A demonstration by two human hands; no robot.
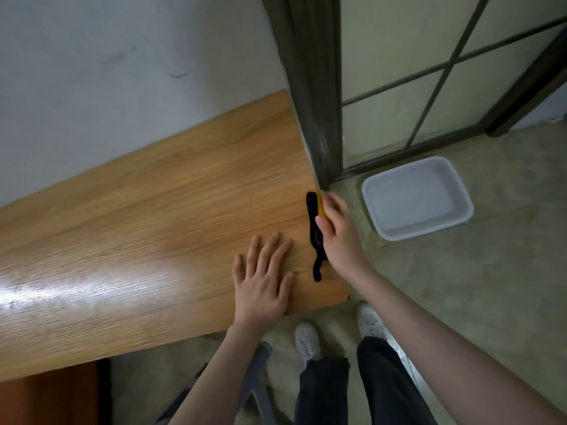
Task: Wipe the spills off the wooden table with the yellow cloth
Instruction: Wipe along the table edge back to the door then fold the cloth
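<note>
Left hand (260,280) flat, fingers spread, on the table (138,228) near its right edge. Right hand (337,228) grips the yellow cloth (321,207) at that edge, beside a black spill (315,237).

wooden table (147,216) up against the wall, with a black spill (313,228) smeared along its right edge and a left hand (260,280) flat on top just beside it. White tub (417,197) sits on the floor (491,286).

Bench (147,216): light wood grain, glossy glare patch near front left.
Spill (313,228): black, long narrow streak along bench's right edge, thin tail toward front corner.
Cloth (321,207): yellow, only a sliver visible, at right edge beside spill.
</note>
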